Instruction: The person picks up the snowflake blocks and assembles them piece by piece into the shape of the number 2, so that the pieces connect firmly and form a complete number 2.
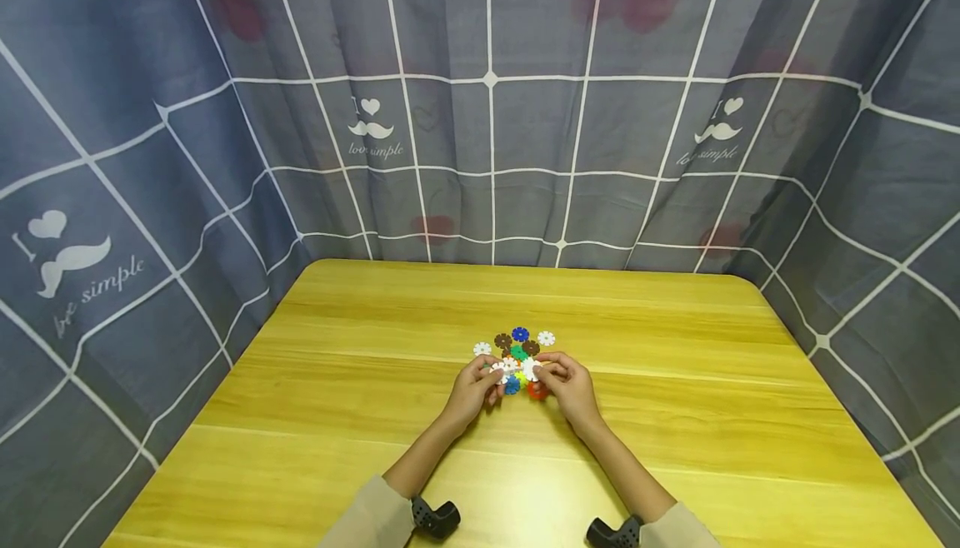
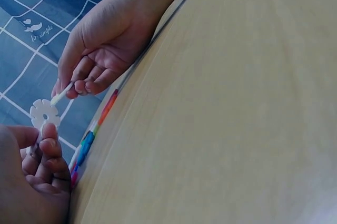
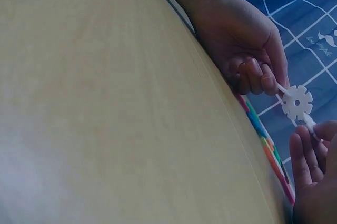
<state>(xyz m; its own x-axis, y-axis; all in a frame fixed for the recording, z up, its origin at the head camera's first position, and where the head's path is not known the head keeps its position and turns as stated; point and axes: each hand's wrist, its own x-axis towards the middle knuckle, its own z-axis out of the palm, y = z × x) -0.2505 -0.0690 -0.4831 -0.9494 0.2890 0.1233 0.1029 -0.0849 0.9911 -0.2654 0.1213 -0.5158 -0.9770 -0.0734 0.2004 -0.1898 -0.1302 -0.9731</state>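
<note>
Left hand (image 1: 470,387) and right hand (image 1: 574,388), facing each other, pinch white notched round plastic discs (image 2: 37,111); behind hangs a blue-grey gridded fabric curtain (image 1: 536,127) (lettered "love simple").

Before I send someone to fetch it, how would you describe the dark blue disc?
On the wooden table, notched discs cluster between and beyond the left hand and right hand. At the far edge, between a brown disc and a white disc, lies the dark blue disc. It's darker than the light blue disc between the hands.
</note>
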